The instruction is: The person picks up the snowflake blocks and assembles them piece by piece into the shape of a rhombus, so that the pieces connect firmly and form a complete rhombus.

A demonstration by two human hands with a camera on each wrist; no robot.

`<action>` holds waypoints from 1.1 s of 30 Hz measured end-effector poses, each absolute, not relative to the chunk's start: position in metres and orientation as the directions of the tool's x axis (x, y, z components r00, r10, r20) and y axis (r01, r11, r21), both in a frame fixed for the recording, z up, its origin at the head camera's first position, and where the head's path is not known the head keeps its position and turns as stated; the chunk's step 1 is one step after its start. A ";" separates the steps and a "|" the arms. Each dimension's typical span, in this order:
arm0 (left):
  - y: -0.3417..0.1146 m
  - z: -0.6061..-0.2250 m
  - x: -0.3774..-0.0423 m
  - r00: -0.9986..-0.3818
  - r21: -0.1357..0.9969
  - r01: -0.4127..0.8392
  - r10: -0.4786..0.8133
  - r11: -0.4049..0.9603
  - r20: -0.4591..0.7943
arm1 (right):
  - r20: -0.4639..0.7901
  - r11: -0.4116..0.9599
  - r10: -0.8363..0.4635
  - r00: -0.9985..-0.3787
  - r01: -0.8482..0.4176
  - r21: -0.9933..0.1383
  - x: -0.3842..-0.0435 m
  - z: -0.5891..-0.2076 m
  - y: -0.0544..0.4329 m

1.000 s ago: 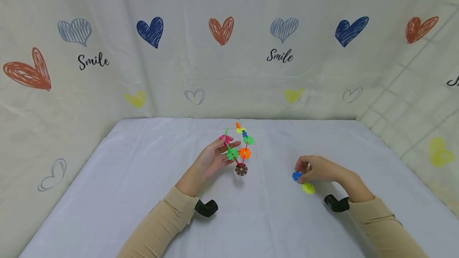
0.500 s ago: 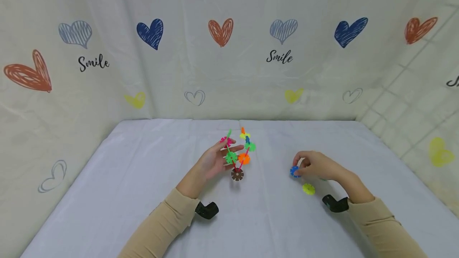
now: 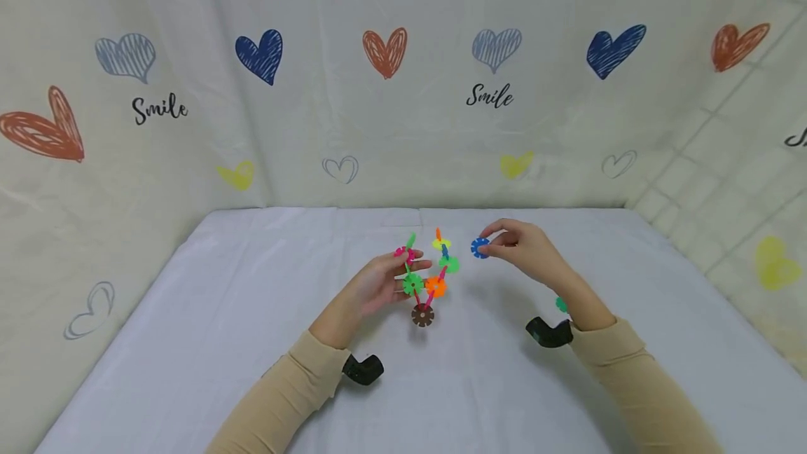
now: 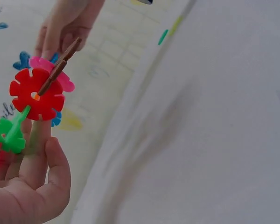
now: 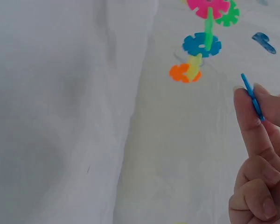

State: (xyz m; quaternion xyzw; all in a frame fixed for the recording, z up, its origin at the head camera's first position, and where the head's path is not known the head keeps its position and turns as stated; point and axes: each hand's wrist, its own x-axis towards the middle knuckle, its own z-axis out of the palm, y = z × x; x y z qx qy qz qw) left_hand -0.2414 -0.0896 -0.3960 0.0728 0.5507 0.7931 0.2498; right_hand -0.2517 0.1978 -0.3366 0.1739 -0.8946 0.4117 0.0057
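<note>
My left hand point(image 3: 378, 282) holds up a bent chain of interlocked notched discs, its fingers behind a green disc point(image 3: 412, 285) and a pink disc point(image 3: 403, 253). A brown disc point(image 3: 422, 315) is the chain's lowest link, and an orange disc point(image 3: 436, 287) leads up its right branch. Seen from the left wrist, a red disc point(image 4: 37, 95) joins the brown one. My right hand point(image 3: 529, 252) pinches a loose blue disc point(image 3: 480, 248) between thumb and finger, just right of the chain. The right wrist view shows that blue disc point(image 5: 253, 99) nearly edge-on.
On the white-covered table point(image 3: 284, 286), a green disc point(image 3: 561, 305) peeks out beside the right wrist. A yellow disc point(image 4: 176, 25) lies near it in the left wrist view. Black wrist mounts point(image 3: 363, 370) jut from both sleeves. A heart-printed cloth point(image 3: 429, 132) stands behind the table.
My right hand has lifted the blue disc from the table and carried it up and left toward the chain. The chain in my left hand has shifted slightly. The right arm now covers the yellow disc.
</note>
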 end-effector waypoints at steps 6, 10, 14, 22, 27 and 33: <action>-0.091 -0.398 -0.240 -0.854 0.916 -0.320 0.491 -0.241 -0.169 | 0.199 0.522 -0.280 -0.939 -0.323 -0.790 -0.256 -0.333 0.166; -0.090 -0.399 -0.238 -0.856 0.920 -0.309 0.492 -0.242 -0.158 | 0.206 0.499 -0.301 -0.931 -0.338 -0.798 -0.261 -0.334 0.149; -0.090 -0.400 -0.237 -0.860 0.921 -0.304 0.487 -0.244 -0.155 | 0.200 0.489 -0.307 -0.931 -0.334 -0.806 -0.267 -0.337 0.138; -0.090 -0.397 -0.238 -0.858 0.926 -0.308 0.485 -0.216 -0.173 | 0.212 0.457 -0.297 -0.931 -0.333 -0.825 -0.275 -0.341 0.124; -0.089 -0.395 -0.238 -0.856 0.928 -0.309 0.485 -0.206 -0.178 | 0.222 0.448 -0.300 -0.928 -0.342 -0.826 -0.278 -0.343 0.121; -0.087 -0.396 -0.239 -0.855 0.929 -0.312 0.484 -0.200 -0.183 | 0.228 0.449 -0.299 -0.926 -0.348 -0.823 -0.279 -0.345 0.120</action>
